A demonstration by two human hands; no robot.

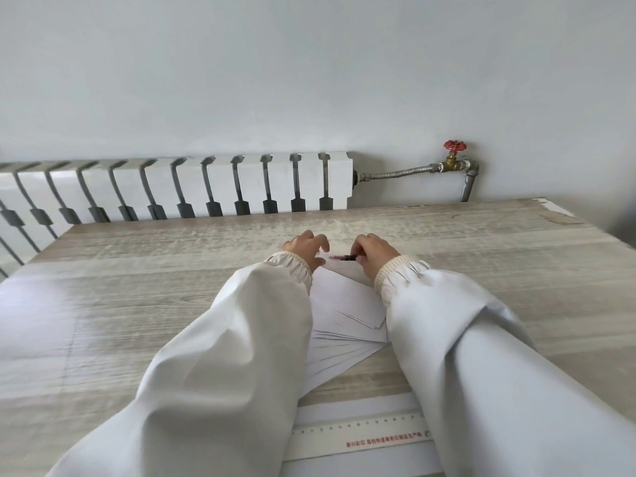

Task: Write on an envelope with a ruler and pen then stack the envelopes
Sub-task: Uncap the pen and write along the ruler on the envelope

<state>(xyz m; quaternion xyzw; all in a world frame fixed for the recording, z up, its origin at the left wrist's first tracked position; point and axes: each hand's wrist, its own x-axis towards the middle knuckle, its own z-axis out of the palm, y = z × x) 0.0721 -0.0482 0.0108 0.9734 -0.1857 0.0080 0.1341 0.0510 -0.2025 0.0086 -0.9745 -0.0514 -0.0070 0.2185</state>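
Note:
A loose pile of several white envelopes (344,315) lies on the wooden table (137,304) between my two white sleeves. At the pile's far end a dark pen with a pink part (342,258) lies crosswise. My right hand (373,253) has its fingers curled around the pen's right end. My left hand (306,247) rests with fingers spread at the pen's left end, touching the top envelope. Near the front edge a white ruler (361,438) with red print lies on another envelope (354,413).
A white and grey radiator (179,187) runs along the wall behind the table. A metal pipe with a red-handled brass valve (454,156) stands at the back right. The table's right corner (557,215) is chipped.

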